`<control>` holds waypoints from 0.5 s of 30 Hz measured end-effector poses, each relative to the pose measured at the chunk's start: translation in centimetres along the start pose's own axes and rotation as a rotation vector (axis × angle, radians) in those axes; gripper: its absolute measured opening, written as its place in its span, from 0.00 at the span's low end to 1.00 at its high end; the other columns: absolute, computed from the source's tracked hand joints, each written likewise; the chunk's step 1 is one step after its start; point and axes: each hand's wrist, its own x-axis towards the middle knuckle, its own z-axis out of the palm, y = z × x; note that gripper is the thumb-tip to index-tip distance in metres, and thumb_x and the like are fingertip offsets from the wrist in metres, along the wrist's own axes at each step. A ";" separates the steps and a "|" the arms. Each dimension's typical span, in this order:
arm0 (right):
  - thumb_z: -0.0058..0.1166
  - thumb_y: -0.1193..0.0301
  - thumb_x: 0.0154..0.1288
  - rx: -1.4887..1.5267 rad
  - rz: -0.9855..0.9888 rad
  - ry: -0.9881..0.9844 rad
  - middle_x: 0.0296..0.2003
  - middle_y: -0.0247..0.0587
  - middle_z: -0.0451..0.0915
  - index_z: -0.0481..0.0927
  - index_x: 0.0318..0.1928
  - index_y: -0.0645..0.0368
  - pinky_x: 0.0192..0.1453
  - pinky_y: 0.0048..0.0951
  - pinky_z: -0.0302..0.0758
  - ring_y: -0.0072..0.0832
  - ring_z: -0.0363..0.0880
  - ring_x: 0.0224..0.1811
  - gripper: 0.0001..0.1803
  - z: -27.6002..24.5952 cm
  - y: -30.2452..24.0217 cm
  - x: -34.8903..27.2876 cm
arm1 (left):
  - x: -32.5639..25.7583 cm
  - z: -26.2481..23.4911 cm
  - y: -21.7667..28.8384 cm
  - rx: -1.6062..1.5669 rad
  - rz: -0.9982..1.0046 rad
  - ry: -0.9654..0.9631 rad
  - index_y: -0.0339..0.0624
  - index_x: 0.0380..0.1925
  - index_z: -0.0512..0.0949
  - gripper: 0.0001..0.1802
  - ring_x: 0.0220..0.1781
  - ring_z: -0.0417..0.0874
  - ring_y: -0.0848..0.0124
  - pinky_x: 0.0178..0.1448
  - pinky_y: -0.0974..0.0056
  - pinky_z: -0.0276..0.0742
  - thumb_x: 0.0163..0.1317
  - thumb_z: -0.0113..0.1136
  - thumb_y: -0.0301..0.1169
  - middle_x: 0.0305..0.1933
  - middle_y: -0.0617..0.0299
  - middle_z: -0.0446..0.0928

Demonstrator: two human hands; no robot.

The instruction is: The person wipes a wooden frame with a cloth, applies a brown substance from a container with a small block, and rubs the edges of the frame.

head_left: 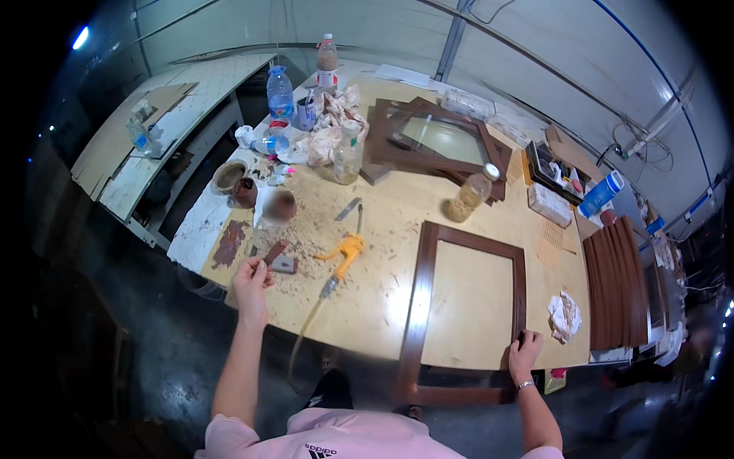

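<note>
My left hand (251,291) is closed on a small scraper (275,251) smeared reddish brown, above the table's near left edge. Right beside the scraper lies a grey block (285,265) with brown on its end. A dark brown wooden frame (423,294) lies flat on the table, its near end jutting past the edge. My right hand (525,353) is closed around the frame's right side near the close corner; its fingertips are partly hidden. Between my hands lies a yellow air blow gun (349,254) on a hose (306,325) that hangs over the edge.
Wood shavings (321,222) and a metal strip (348,209) litter the table's left half. Brown-stained pots (245,193), bottles (280,96) and crumpled rags (325,138) stand behind. More frames (386,145) are stacked at the back, beside a bottle (470,195). Crumpled paper (565,317) lies right.
</note>
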 end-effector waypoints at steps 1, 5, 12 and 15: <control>0.55 0.77 0.55 0.003 0.007 0.055 0.47 0.54 0.71 0.75 0.51 0.64 0.57 0.47 0.69 0.51 0.71 0.51 0.20 0.1 -2.2 0.8 | 2.7 -0.4 0.4 0.068 0.036 -0.002 0.38 0.41 0.77 0.04 0.31 0.74 0.81 0.37 0.71 0.73 0.71 0.56 0.26 0.33 0.67 0.77; 0.61 0.76 0.52 0.307 -0.180 0.049 0.49 0.52 0.73 0.78 0.48 0.62 0.61 0.45 0.68 0.47 0.71 0.56 0.20 2.7 -17.9 4.8 | 11.8 -3.0 -0.3 0.410 0.252 0.020 0.34 0.36 0.79 0.03 0.30 0.73 0.80 0.36 0.71 0.70 0.66 0.60 0.23 0.30 0.68 0.76; 0.69 0.66 0.50 0.587 -0.510 -0.265 0.54 0.48 0.74 0.77 0.55 0.59 0.64 0.46 0.68 0.46 0.70 0.59 0.30 15.9 -45.9 11.6 | 16.6 -0.2 -0.8 0.465 0.362 0.001 0.32 0.37 0.81 0.04 0.29 0.70 0.81 0.35 0.72 0.68 0.63 0.62 0.21 0.28 0.68 0.76; 0.73 0.62 0.45 0.571 -0.437 -0.353 0.55 0.44 0.74 0.77 0.58 0.57 0.65 0.46 0.66 0.43 0.68 0.61 0.36 20.6 -53.3 12.5 | 15.7 -1.5 -0.8 0.413 0.300 -0.023 0.32 0.37 0.81 0.04 0.29 0.69 0.83 0.35 0.74 0.67 0.64 0.62 0.21 0.29 0.71 0.74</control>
